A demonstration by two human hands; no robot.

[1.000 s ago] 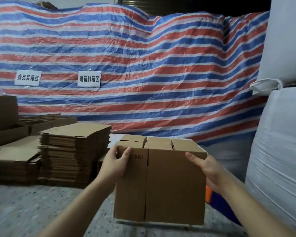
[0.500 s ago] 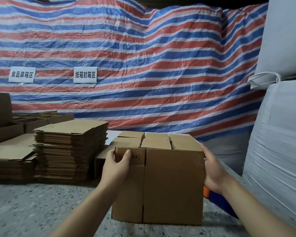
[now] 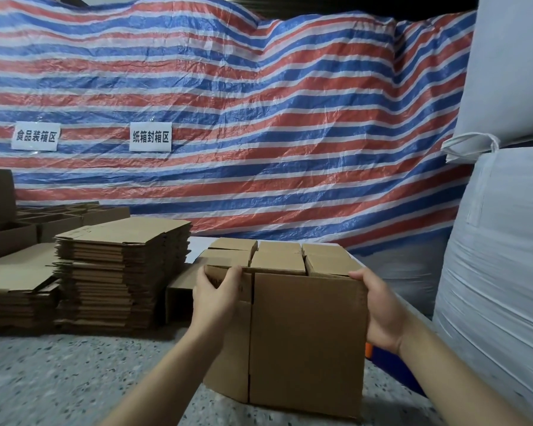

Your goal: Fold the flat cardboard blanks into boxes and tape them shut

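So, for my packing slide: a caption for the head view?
Both hands, left hand and right hand, hold a folded cardboard box beside stacked flat blanks.

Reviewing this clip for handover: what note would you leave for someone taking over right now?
Left hand grips the top left corner of the box; right hand holds its right side. The box stands upright on the floor, squared up, top flaps folded in, no tape visible. The stack of flat blanks sits to the left. Left: tape this box, then fold the rest.
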